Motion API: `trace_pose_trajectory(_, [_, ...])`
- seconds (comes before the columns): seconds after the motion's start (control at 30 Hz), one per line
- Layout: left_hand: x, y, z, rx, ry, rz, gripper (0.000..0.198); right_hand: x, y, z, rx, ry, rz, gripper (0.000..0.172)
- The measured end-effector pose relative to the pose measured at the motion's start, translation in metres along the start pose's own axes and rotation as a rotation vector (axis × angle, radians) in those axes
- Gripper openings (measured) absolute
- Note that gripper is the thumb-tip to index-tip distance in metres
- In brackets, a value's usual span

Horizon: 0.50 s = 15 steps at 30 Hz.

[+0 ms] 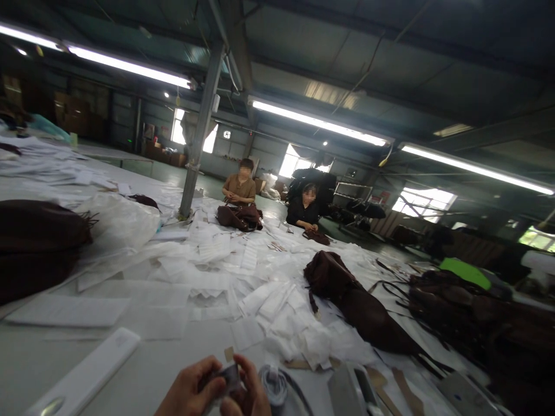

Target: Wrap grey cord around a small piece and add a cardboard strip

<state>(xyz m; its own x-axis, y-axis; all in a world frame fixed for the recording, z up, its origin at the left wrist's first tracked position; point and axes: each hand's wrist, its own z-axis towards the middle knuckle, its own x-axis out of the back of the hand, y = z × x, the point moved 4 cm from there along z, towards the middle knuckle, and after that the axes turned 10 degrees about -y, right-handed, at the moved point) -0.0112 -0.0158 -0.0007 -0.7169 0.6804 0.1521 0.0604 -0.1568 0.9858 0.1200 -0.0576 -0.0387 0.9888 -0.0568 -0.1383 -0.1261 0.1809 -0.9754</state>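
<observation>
At the bottom of the head view, my left hand (191, 381) and my right hand (252, 384) come together. Between their fingertips they grip a small dark grey piece (230, 377) with a shiny surface. Its exact kind is blurred and partly covered by my fingers. Just behind my fingers a small tan tag (229, 353) is visible. Right beside my right hand lies a coiled grey cable (274, 386). To the left, a long white flat case (91, 370) rests on the table.
White paper sheets (277, 306) cover much of the table. Dark brown leather bags lie at left (39, 248) and right (368, 312). A grey box-like device (353, 390) is near my right. A metal post (202, 138) rises beyond; two people (240, 188) (303, 211) work across the table.
</observation>
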Motion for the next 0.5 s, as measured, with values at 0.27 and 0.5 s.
trace_pose_trajectory(0.27, [-0.018,0.001,0.002,-0.019,-0.132,-0.155,0.031,0.005,-0.020,-0.002,-0.012,0.064,-0.328,0.049])
trace_pose_trajectory(0.5, [-0.033,-0.040,0.008,0.125,-0.254,-0.366,0.056,0.005,-0.017,-0.010,-0.064,0.183,-0.094,0.053])
